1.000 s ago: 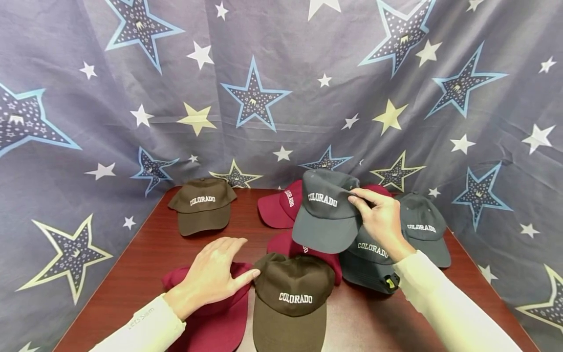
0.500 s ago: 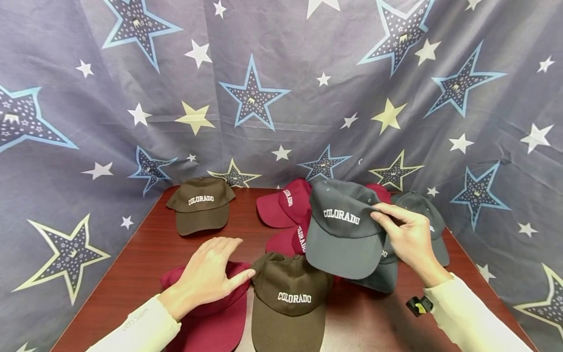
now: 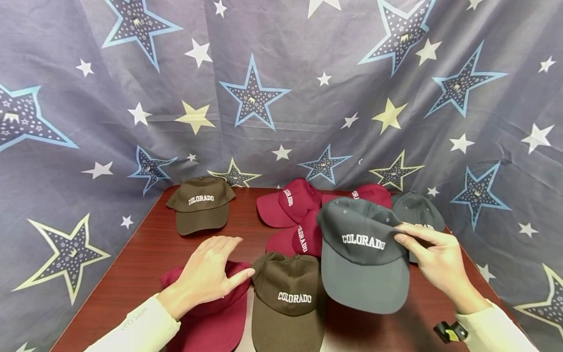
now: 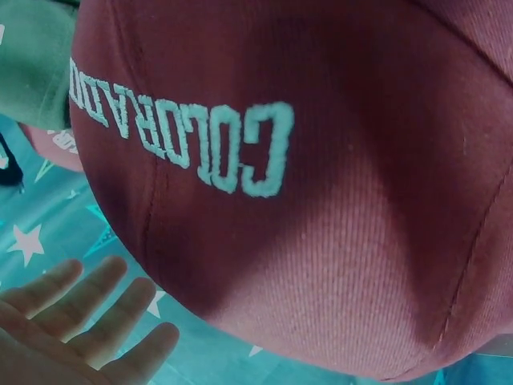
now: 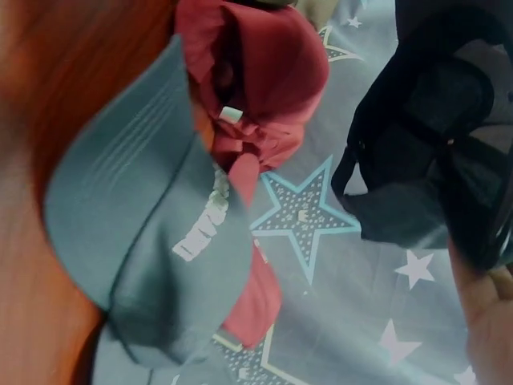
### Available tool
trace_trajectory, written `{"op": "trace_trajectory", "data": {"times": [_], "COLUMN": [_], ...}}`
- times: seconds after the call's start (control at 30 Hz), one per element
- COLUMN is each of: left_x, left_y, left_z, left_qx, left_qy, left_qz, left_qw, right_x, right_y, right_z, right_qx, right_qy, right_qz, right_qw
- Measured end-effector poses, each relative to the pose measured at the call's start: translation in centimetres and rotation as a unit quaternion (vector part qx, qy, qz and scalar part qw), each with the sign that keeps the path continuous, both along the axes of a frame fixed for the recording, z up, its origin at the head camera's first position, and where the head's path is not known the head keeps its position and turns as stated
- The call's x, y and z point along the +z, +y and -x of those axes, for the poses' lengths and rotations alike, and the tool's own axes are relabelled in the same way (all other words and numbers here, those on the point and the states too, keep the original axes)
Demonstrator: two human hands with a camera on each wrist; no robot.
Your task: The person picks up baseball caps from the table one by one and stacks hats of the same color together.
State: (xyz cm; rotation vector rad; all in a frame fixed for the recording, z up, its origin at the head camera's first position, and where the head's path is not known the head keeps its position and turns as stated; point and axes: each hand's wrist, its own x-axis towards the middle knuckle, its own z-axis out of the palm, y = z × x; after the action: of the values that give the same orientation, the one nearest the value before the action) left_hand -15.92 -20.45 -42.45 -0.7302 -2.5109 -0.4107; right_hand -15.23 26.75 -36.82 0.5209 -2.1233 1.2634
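Note:
My right hand (image 3: 435,259) pinches the side edge of a grey-blue baseball cap (image 3: 362,269) lettered COLORADO, its brim hanging down above the table. In the right wrist view, the dark inside of that held cap (image 5: 457,152) shows above the fingertips. Over a maroon cap (image 3: 215,318) at the front left, my left hand (image 3: 206,271) hovers with extended fingers. Its thumb tip is by the edge of a brown cap (image 3: 288,318); whether they touch I cannot tell. The left wrist view has the maroon cap (image 4: 345,249) close up, with relaxed fingers (image 4: 96,313) beside it.
Another brown cap (image 3: 202,205) sits at the back left of the reddish table (image 3: 145,254). Several maroon caps (image 3: 290,203) lie at the back centre. Grey caps, one behind the right hand (image 3: 418,210) and one in the right wrist view (image 5: 152,233), are near. Star-patterned cloth (image 3: 281,137) encloses the table.
My right hand has carried the grey-blue cap rightward and toward me, uncovering maroon caps behind it and covering the other grey cap. My left hand has hardly moved.

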Motion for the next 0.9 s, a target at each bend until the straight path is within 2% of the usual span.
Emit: {"op": "trace_trajectory", "data": {"times": [0.17, 0.43, 0.9], "left_x": [0.0, 0.1, 0.6], "left_y": [0.0, 0.1, 0.4], "left_z": [0.0, 0.2, 0.3], "left_qx": [0.001, -0.001, -0.012], "left_qy": [-0.002, -0.002, 0.012], "left_qz": [0.004, 0.008, 0.013], "left_qw": [1.0, 1.0, 0.9998], "right_x": [-0.8, -2.1, -4.4], "right_y": [1.7, 3.9, 6.2], "right_z": [-1.7, -3.7, -5.5], "right_qx": [0.004, -0.014, 0.042], "right_qy": [-0.016, -0.031, -0.076], "right_qz": [-0.014, -0.062, -0.066], "right_qw": [0.9998, 0.9975, 0.994]}}
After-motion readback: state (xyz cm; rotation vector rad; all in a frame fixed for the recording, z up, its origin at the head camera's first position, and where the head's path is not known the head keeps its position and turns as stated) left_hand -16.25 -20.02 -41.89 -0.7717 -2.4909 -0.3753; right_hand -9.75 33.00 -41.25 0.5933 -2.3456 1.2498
